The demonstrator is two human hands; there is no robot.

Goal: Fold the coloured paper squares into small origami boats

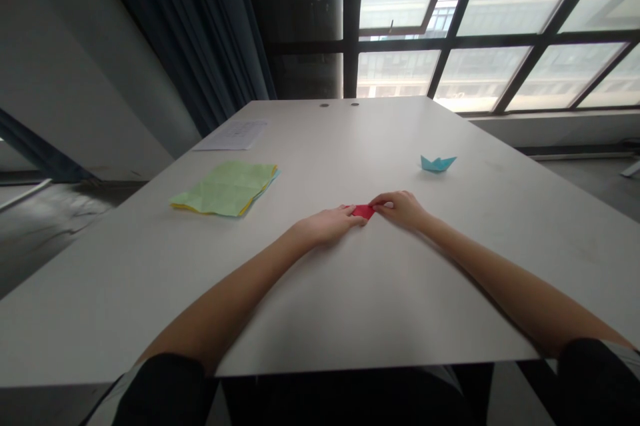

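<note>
A small folded piece of red paper (pixel 363 211) lies on the white table in front of me, between my two hands. My left hand (pixel 330 224) rests on its left side, the fingertips along the upper edge and the thumb along the lower, holding it against the table. At the right corner, my right hand (pixel 400 208) pinches the paper between thumb and forefinger. Part of the red paper is hidden under the left fingers. A folded blue paper boat (pixel 437 164) stands beyond my right hand.
To the left lies a stack of creased paper sheets (pixel 227 187), light green on top with yellow and blue beneath. Behind it is a printed white sheet (pixel 233 135). The white table (pixel 320 306) ends at its near edge just before my body. Windows and a dark blue curtain (pixel 195 26) stand beyond.
</note>
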